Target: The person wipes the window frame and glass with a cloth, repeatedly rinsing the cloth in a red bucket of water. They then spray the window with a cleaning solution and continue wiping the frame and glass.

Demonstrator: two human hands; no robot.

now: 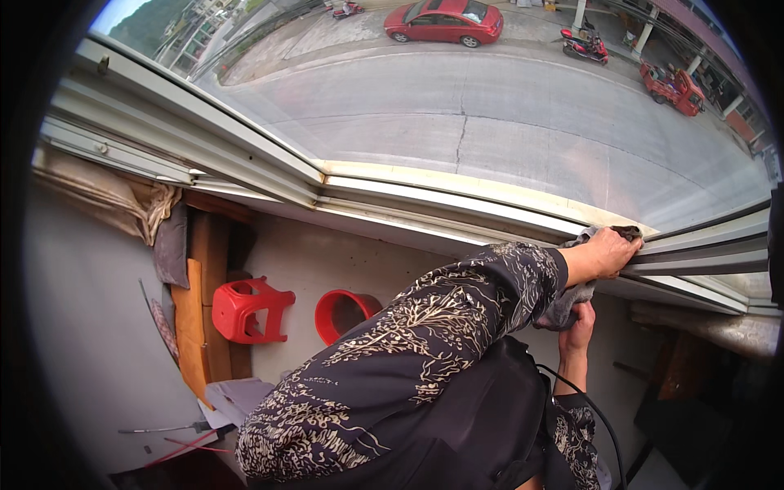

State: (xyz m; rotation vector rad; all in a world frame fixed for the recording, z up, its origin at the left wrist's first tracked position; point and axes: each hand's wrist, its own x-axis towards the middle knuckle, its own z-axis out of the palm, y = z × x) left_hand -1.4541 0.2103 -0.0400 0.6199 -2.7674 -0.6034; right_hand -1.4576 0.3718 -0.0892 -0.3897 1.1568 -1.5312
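My left hand [606,252] grips a grey cloth [560,309] at the right corner of the open window's sill track. A dark, dirty-looking bit of cloth pokes out past its fingers, against the upright of the white window frame [686,245]. Below the sill, my right hand [579,324] holds the hanging lower part of the same cloth. Both arms wear dark sleeves with a pale branching pattern. The left forearm hides some of the sill [441,211] and its tracks.
A red plastic stool [248,311] lies or stands on the floor beside a red bucket [334,315]. Brown wooden furniture and a grey cushion [171,248] are at left. A black cable [603,416] runs by my right arm. Outside lies a road with a red car [444,23].
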